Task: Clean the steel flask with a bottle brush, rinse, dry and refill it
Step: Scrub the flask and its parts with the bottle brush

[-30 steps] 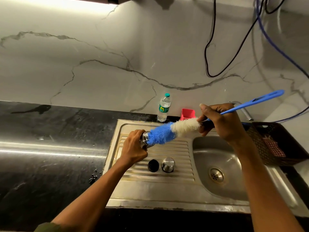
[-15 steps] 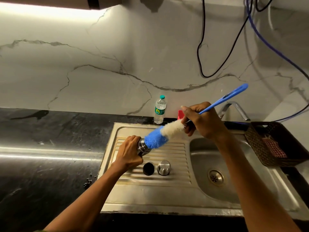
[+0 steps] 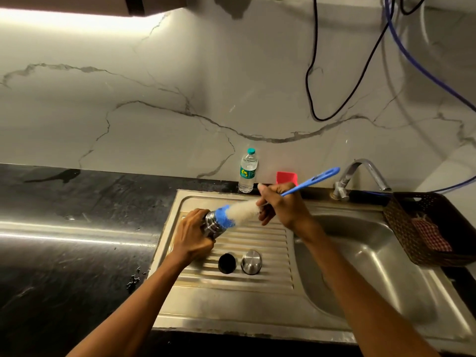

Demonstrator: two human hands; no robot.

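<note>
My left hand (image 3: 193,237) grips the steel flask (image 3: 212,224) over the drainboard (image 3: 257,243), tilted right, while my right hand (image 3: 282,206) holds the bottle brush (image 3: 238,212) by its stiff handle; the smooth steel seems slippery, so I clamp its body.

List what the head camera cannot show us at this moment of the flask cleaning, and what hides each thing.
- Steel flask body: head view, wrapped by the left hand.
- Bottle brush tip: head view, hidden inside the flask.
- Water bottle label: too small to read.
- Basket: cut off by the right edge.
</note>
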